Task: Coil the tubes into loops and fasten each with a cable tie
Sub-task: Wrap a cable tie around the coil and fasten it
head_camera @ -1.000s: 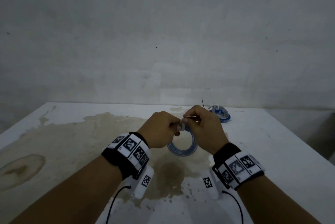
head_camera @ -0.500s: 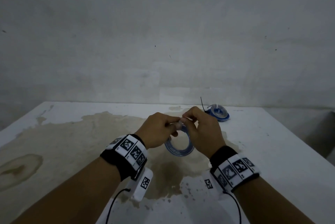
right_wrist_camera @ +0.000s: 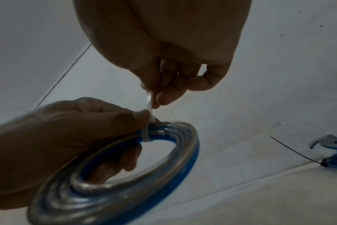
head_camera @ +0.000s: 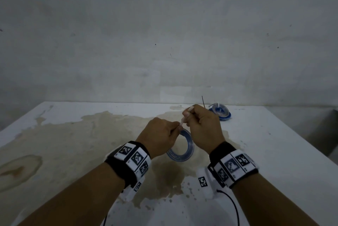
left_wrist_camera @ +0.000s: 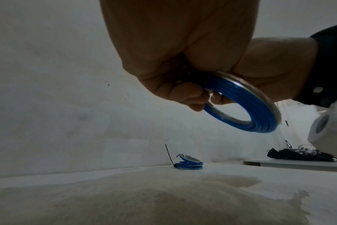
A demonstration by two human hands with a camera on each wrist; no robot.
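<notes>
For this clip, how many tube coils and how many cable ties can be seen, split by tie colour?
Coiled blue and clear plastic tubes: 2, one held above the table, one lying at the far edge of the table
White plastic cable ties: 1, around the held coil
Black plastic cable ties: 1, on the far coil
Total: 4

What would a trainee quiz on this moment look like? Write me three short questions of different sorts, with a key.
1. True or false: the white cable tie already wraps the coiled tube held in the air.
2. Multiple choice: what does the right hand pinch? A) the black tie B) the white tie's tail C) the second coil
3. Fill in: the finished coil on the table is fastened with a ____ tie.

Key: 1 true, the left hand grips that coil beside the tie. 2 B. 3 black.
</notes>
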